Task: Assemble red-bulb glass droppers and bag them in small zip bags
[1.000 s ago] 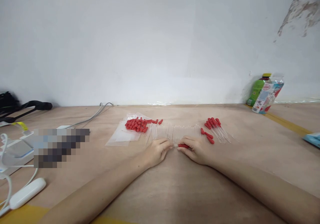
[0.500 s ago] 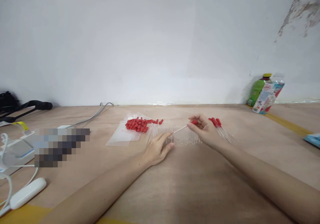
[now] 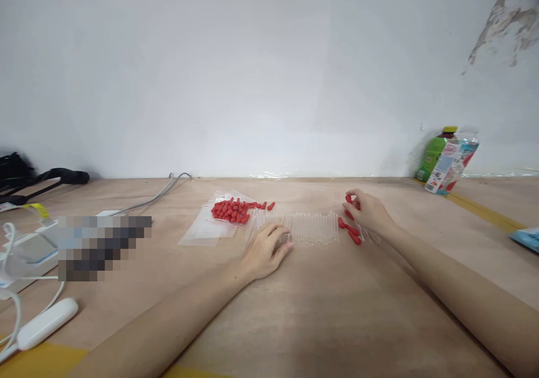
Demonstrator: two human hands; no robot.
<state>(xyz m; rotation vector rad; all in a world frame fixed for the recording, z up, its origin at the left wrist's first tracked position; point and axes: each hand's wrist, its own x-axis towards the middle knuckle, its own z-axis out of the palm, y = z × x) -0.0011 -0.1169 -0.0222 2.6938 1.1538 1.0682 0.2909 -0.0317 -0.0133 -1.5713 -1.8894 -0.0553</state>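
Note:
My left hand (image 3: 267,251) rests on the table at the near side of a row of thin clear glass tubes (image 3: 315,227). Its fingers are curved and apart from the thumb, with nothing visibly held. My right hand (image 3: 368,212) is at the right end of the row, thumb and fingers closed on a red rubber dropper bulb (image 3: 348,198). Other red bulbs (image 3: 351,233) lie on the table just below its fingertips. Thin tubes (image 3: 370,235) show partly under this hand; how they join the bulbs is hidden.
A pile of red bulbs (image 3: 229,210) lies on clear plastic bags (image 3: 197,235) left of the tubes. Two bottles, one green (image 3: 432,156), one with a printed label (image 3: 450,164), stand by the wall. A power strip (image 3: 42,249), cables and a white device (image 3: 48,324) are at left.
My right hand has moved right, away from my left hand; the white tube between them is gone from there. Red bulbs now lie beside the right hand. My left hand has stayed put.

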